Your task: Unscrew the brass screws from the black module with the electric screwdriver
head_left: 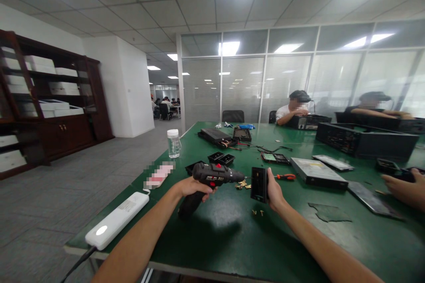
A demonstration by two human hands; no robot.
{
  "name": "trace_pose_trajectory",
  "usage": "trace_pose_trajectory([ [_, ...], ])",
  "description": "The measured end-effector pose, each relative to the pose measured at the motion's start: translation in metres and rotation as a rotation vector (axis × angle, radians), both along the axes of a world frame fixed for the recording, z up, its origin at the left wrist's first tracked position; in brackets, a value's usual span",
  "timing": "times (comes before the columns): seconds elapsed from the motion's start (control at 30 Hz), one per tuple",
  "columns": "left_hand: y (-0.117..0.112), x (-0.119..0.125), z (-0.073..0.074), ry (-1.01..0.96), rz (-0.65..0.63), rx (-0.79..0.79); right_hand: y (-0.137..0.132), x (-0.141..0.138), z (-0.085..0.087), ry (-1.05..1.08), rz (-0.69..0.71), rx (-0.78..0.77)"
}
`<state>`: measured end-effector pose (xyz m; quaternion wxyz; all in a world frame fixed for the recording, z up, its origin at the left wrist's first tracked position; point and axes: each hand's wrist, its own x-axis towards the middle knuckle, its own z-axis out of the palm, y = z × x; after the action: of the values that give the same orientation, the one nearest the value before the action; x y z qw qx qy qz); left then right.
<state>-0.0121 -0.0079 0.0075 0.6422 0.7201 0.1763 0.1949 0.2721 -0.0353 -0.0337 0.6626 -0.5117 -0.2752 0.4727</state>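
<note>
My left hand (194, 186) is closed round the grip of a black electric screwdriver (212, 177) with a red switch, its nose pointing right. My right hand (274, 192) holds a small black rectangular part (258, 184) upright on the green table (232, 239), just right of the tool's tip. Several small brass screws (244, 184) lie between the tool and the part, and two more (257, 212) lie in front of the part.
A white power strip (116, 220) sits at the table's left edge, a clear bottle (173, 143) further back. An optical drive (318, 172), a red-handled screwdriver (285, 177), black trays and computer cases lie behind. Another person's hand (403, 188) rests at right; two people sit at the far end.
</note>
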Motion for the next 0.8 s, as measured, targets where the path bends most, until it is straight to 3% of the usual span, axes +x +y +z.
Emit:
trace_pose_trajectory([
  [0.8,-0.0004,0.0000,0.0009,-0.009,-0.034,-0.001,0.0013,0.0010,-0.0021,0.037,0.028,0.009],
])
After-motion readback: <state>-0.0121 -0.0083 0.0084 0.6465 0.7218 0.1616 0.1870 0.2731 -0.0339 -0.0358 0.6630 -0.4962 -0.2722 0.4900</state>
